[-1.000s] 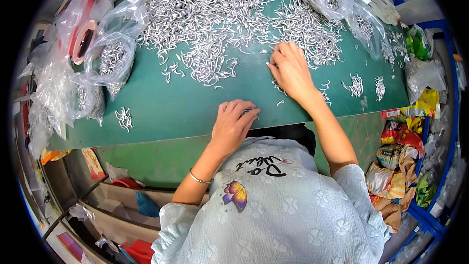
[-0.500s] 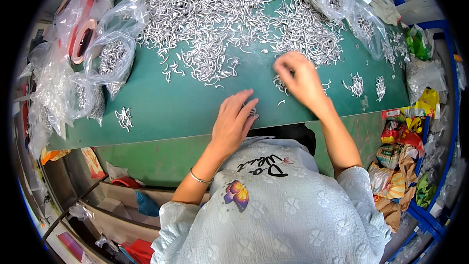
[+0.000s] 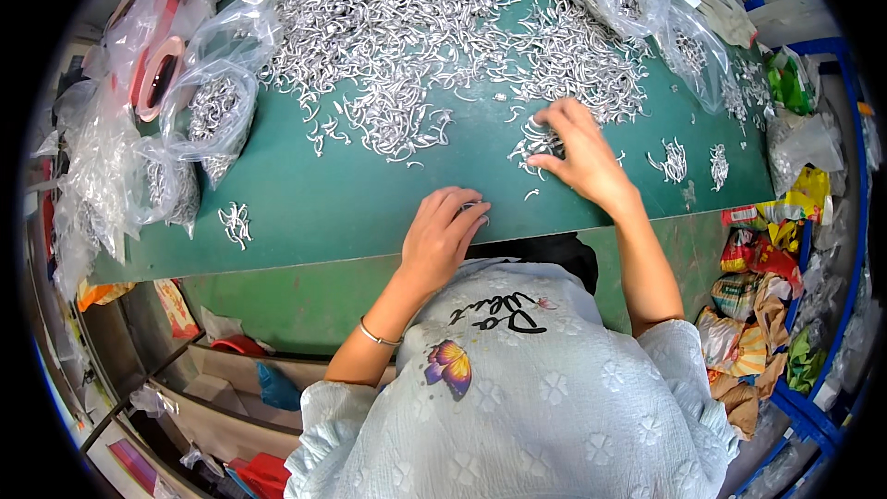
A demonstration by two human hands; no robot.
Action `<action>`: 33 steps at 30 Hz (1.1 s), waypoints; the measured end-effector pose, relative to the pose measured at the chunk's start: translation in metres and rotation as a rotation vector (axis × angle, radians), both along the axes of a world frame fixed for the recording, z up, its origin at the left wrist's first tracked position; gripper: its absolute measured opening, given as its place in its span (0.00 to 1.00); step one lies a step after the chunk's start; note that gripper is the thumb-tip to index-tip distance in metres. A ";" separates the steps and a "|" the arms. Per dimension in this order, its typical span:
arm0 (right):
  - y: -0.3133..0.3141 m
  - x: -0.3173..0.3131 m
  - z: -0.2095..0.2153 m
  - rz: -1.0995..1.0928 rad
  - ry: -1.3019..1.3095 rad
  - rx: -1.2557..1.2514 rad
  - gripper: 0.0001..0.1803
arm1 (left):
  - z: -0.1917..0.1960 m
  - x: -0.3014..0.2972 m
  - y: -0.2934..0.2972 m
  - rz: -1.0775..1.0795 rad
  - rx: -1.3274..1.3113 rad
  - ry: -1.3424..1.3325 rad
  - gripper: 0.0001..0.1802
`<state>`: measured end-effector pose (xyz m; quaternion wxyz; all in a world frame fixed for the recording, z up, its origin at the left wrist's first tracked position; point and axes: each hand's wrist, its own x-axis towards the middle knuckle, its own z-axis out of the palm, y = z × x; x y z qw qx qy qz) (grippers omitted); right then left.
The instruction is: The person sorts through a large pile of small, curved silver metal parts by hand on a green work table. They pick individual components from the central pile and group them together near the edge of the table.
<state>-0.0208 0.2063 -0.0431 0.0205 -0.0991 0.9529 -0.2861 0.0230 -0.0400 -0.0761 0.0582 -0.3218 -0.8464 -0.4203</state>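
A big heap of small silver bent metal hooks (image 3: 416, 28) covers the far half of a green table (image 3: 323, 194). My right hand (image 3: 577, 152) rests palm down at the heap's near edge, its fingers drawn over a small bunch of hooks (image 3: 534, 140). My left hand (image 3: 443, 231) lies at the table's near edge, fingers curled over what looks like a few hooks; whether it grips them I cannot tell. A small separate bunch of hooks (image 3: 236, 222) lies at the left near edge.
Clear plastic bags holding hooks (image 3: 208, 111) pile up on the left beside rolls of red tape (image 3: 157, 74). More bags (image 3: 647, 0) sit at the back right. Small hook bunches (image 3: 674, 162) lie to the right. Coloured wrappers (image 3: 767, 268) fill a blue crate below.
My right hand slid toward me from the heap, dragging a small bunch of hooks along. My left hand stayed at the table's near edge, shifting only slightly.
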 end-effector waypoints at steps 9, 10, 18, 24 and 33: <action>-0.020 -0.042 -0.014 -0.172 -0.083 -0.756 0.09 | -0.002 -0.001 -0.001 -0.003 0.019 0.003 0.14; -0.015 -0.041 -0.004 -0.259 -0.125 -0.852 0.08 | -0.003 -0.001 -0.001 -0.004 0.023 0.002 0.14; -0.014 -0.020 0.004 -0.070 0.083 -0.177 0.11 | -0.002 0.000 0.000 0.013 0.017 0.013 0.13; -0.027 -0.022 -0.017 0.076 0.248 0.073 0.06 | -0.002 0.000 0.000 0.016 0.024 0.017 0.13; -0.030 -0.019 -0.022 0.088 0.231 0.145 0.08 | 0.000 0.000 -0.001 0.035 0.045 -0.020 0.21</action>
